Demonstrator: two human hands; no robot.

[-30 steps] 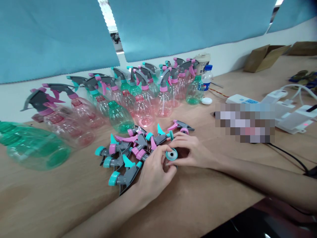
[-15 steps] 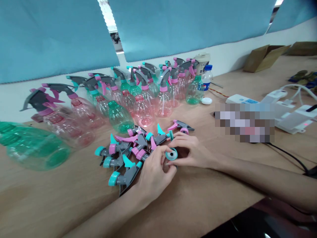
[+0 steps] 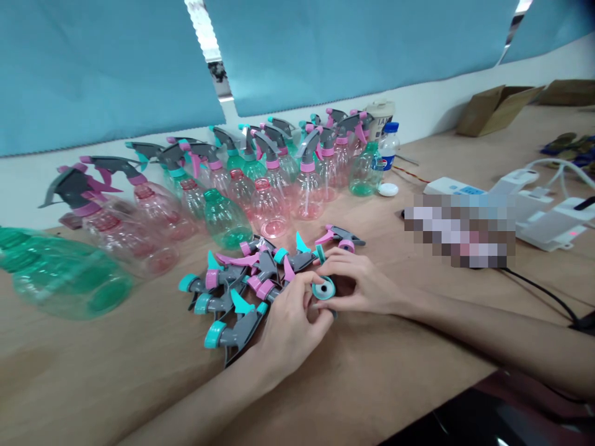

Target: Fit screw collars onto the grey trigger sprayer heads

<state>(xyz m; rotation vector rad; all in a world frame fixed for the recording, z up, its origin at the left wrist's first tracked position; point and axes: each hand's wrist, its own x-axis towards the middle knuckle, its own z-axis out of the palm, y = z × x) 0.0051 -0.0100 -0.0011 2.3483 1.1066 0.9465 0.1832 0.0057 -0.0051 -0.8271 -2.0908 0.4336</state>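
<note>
Between my two hands is a trigger spray head with a teal collar, its round opening facing me. My left hand is closed around its body from the left, and the fingers hide most of it. From the right, my right hand pinches the collar between thumb and fingers. Just left of my hands lies a pile of loose grey spray heads with teal or pink collars and triggers. A pink-collared spray head lies by itself beyond my right hand.
Several green and pink bottles, many with spray heads on, stand along the wall, including an open pink bottle. A large green bottle lies at left. A Pepsi bottle, white power strips and a cardboard box are to the right.
Almost nothing differs. Both hands keep their grip on the spray head, and the view has shifted very slightly.
</note>
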